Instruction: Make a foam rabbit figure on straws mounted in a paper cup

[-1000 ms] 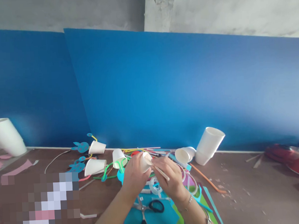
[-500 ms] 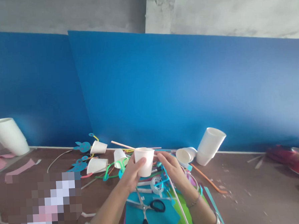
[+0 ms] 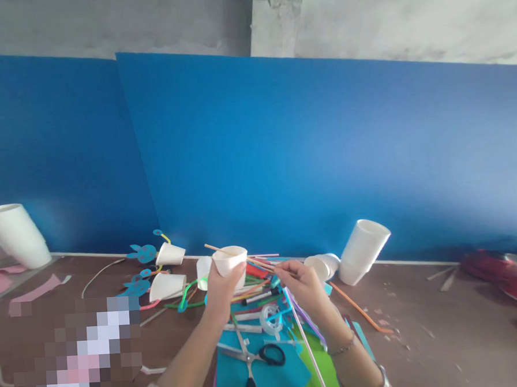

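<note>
A white paper cup [image 3: 231,267] is held upright over the table in my left hand [image 3: 222,290], whose thumb and fingers close around its side. A thin wooden stick [image 3: 262,264] runs across the cup near its rim, jutting out on both sides; whether it pierces the wall I cannot tell. My right hand [image 3: 301,281] pinches the stick's right end. Beneath the hands lie markers, a roll of clear tape [image 3: 271,320], open black-handled scissors [image 3: 250,358] and blue paper [image 3: 233,379].
Several cups with blue paper cutouts [image 3: 168,286] lie to the left. Cup stacks [image 3: 365,251] stand at the right and far left. An orange straw [image 3: 362,309] and a red item [image 3: 497,276] are on the right. A blue partition [image 3: 282,157] rises behind the table.
The cup has moved slightly left and up, and its opening now shows more. My right hand has shifted right along the stick, away from the cup, and grips its end.
</note>
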`<state>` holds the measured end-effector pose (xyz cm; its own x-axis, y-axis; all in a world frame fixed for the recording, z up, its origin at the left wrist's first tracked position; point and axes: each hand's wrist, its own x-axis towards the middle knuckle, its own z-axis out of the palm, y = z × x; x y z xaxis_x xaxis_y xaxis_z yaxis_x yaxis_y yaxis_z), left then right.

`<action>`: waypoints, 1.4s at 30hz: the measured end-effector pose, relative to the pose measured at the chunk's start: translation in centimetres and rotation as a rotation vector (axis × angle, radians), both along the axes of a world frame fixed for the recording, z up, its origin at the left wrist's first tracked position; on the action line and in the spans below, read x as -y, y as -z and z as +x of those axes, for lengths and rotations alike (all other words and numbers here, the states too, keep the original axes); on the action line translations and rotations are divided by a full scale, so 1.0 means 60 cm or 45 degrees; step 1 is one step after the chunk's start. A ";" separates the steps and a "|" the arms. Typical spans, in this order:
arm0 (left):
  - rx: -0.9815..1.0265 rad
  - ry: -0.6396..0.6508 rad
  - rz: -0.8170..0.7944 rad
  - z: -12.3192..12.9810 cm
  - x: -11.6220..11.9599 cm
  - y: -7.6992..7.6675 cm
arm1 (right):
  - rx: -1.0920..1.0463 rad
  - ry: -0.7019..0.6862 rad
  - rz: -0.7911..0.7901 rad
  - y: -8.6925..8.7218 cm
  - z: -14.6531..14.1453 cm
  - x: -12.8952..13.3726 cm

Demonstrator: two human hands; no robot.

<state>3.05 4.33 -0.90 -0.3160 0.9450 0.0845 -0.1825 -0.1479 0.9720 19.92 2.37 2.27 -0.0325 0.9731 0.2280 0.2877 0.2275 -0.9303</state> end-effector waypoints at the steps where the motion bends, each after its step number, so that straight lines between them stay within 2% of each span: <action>1: 0.027 -0.001 -0.001 -0.006 -0.004 0.000 | 0.035 -0.011 -0.004 -0.003 0.008 -0.001; 7: 0.016 0.168 0.067 -0.019 -0.015 0.002 | 0.191 -0.028 0.067 -0.020 0.037 0.000; 13: -0.035 0.078 0.138 -0.047 -0.017 -0.008 | 0.197 -0.080 -0.032 -0.023 0.082 -0.002; 17: -0.144 0.209 0.152 -0.060 -0.013 -0.015 | 0.159 -0.106 -0.057 -0.029 0.102 0.003; 20: -0.247 0.247 0.158 -0.059 -0.009 -0.016 | 0.228 -0.126 -0.016 -0.036 0.100 0.008; 23: -0.225 0.207 0.154 -0.051 -0.006 -0.016 | 0.278 -0.172 -0.065 -0.041 0.094 0.012; 29: -0.162 0.164 0.159 -0.030 0.001 -0.017 | 0.087 -0.137 -0.173 -0.047 0.075 0.022; 34: -0.254 0.049 0.270 -0.035 -0.002 -0.017 | 0.367 -0.238 -0.278 -0.063 0.060 0.050; 37: -0.328 0.136 0.281 -0.048 -0.002 -0.021 | 0.422 -0.224 -0.270 -0.075 0.060 0.064; 42: -0.342 0.329 0.300 -0.050 0.007 -0.028 | 0.534 -0.266 -0.395 -0.079 0.060 0.075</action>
<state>0.07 3.89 0.76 -0.0092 0.9351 0.3542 0.0118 -0.3541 0.9351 23.51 -2.15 7.03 -0.2581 0.9556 -0.1423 0.6257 0.0531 -0.7782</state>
